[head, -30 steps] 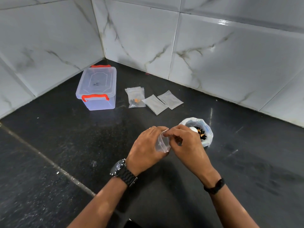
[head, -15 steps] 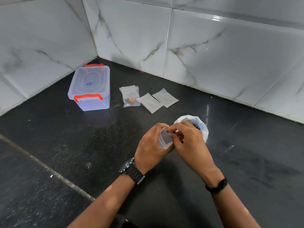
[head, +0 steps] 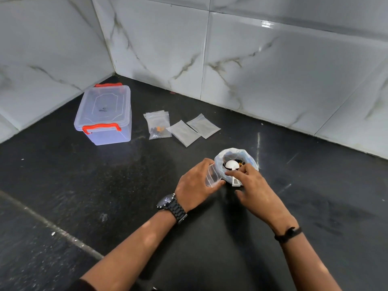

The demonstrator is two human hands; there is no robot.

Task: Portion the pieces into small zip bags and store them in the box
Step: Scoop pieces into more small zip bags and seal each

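My left hand holds a small clear zip bag with its mouth spread wide. My right hand has its fingers on the handle of a white scoop. The scoop lies in a rolled-down plastic bag of black and orange pieces. A filled zip bag with dark and orange pieces lies further back. Two empty zip bags lie beside it. At the back left stands the clear storage box, lid closed, with orange latches.
The work surface is a dark stone counter in a corner of white marble-tiled walls. A pale seam runs across the counter at the lower left. I wear a black watch on the left wrist and a black band on the right.
My right hand has left the mouth of the small zip bag and moved right onto the scoop handle. The left hand still holds the bag.
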